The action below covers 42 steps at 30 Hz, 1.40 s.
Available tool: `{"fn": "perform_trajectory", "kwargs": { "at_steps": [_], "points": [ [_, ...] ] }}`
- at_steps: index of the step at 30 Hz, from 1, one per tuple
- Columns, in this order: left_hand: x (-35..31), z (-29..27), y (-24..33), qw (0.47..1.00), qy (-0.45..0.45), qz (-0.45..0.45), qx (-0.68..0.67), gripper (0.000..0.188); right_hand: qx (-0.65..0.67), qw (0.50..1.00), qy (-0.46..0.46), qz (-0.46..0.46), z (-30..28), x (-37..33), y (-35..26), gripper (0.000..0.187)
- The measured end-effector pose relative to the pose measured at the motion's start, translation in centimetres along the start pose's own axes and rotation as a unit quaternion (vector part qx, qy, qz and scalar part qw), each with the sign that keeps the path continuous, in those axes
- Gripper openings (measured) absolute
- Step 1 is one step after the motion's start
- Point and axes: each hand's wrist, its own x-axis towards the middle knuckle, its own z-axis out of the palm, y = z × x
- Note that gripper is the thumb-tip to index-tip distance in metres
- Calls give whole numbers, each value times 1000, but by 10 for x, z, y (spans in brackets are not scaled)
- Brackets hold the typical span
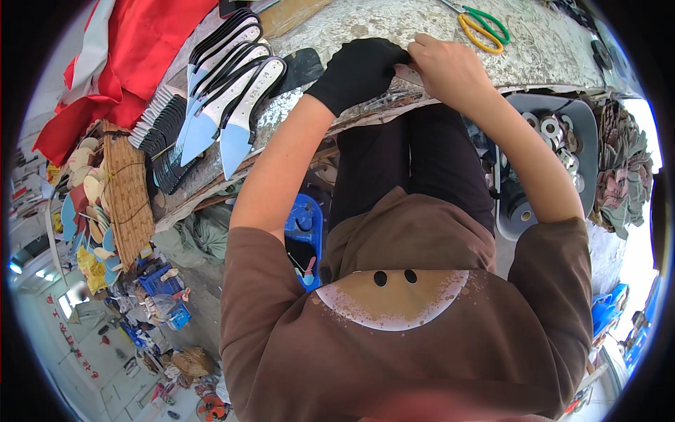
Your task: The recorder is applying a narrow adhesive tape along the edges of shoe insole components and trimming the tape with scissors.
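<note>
Two hands work at twelve o'clock: one gloved left hand [358, 70] and one bare right hand [446, 67]. One pair of scissors [481, 24] lies at one o'clock. About five pointed shoe soles [225, 105] fan out at ten o'clock (overlap blurs the count). One grey tray [587, 133] sits at three o'clock.

Your left hand [358, 70] wears a black glove; your right hand [450, 67] is bare. Your shirt [408, 337] is brown with a pale half-circle and two black dots, over black trousers [408, 158]. At upper left lies red cloth [133, 56], and beside it pale blue soles [225, 105] edged in black. At upper right the scissors [481, 24] have green and yellow handles. The bench [541, 49] is mottled grey-white. A grey tray [555, 141] sits at right, and a blue crate [304, 225] at centre.
</note>
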Motion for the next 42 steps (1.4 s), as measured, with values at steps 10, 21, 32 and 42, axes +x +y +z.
{"fn": "perform_trajectory", "kwargs": {
  "at_steps": [10, 21, 32, 42],
  "points": [
    [11, 5, -10, 998, 6, -11, -66, 21, 76, 996, 22, -35, -2, -37, 46, 13],
    [44, 17, 40, 964, -220, 40, 146, 37, 174, 983, 4, 54, 3, -58, 73, 32],
    [-53, -68, 113, 989, -91, -100, -60, 29, 594, 787, -45, 158, -22, -103, 30, 48],
    [-77, -39, 155, 785, 388, -321, -361, 23, 669, 714, 168, 120, -51, -76, -72, 6]
  ]
}}
